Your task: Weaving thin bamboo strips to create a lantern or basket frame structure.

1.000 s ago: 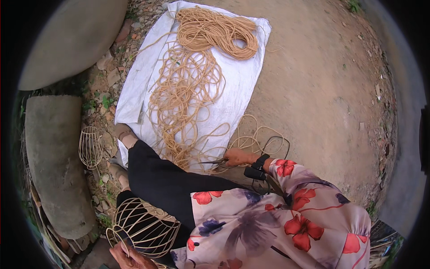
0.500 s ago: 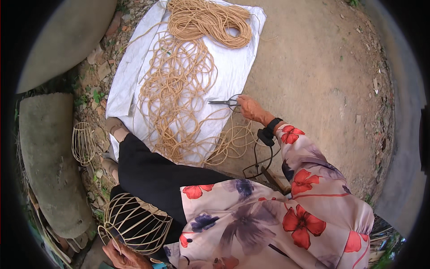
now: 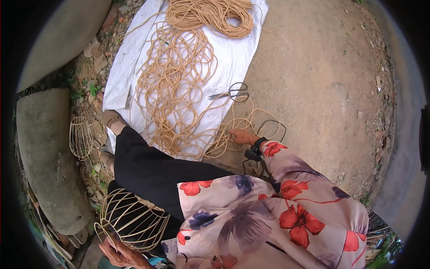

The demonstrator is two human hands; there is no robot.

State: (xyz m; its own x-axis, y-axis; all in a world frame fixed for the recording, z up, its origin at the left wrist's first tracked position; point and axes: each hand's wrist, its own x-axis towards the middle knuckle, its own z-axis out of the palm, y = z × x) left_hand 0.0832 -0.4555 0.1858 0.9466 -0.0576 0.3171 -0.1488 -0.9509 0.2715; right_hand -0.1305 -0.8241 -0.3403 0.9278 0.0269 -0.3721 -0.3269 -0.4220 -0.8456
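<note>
Tan cord (image 3: 172, 85) is sprawling across a white sheet (image 3: 235, 56), its loops reaching the right hand (image 3: 244, 136), whose grip is not showing clearly; the left hand (image 3: 120, 255) is holding a slatted basket frame (image 3: 134, 219).

The scissors (image 3: 227, 94) look like metal, dully shining; the rope (image 3: 172, 76), rough twisted fibre, matt; the sheet (image 3: 233, 54), creased woven plastic; the frame basket (image 3: 134, 219), smooth cane-like strips, faintly glossy; the shirt (image 3: 264, 224), satiny cloth; the trousers (image 3: 148, 154), matt cloth; the cylinder (image 3: 51, 157), rough concrete
</note>
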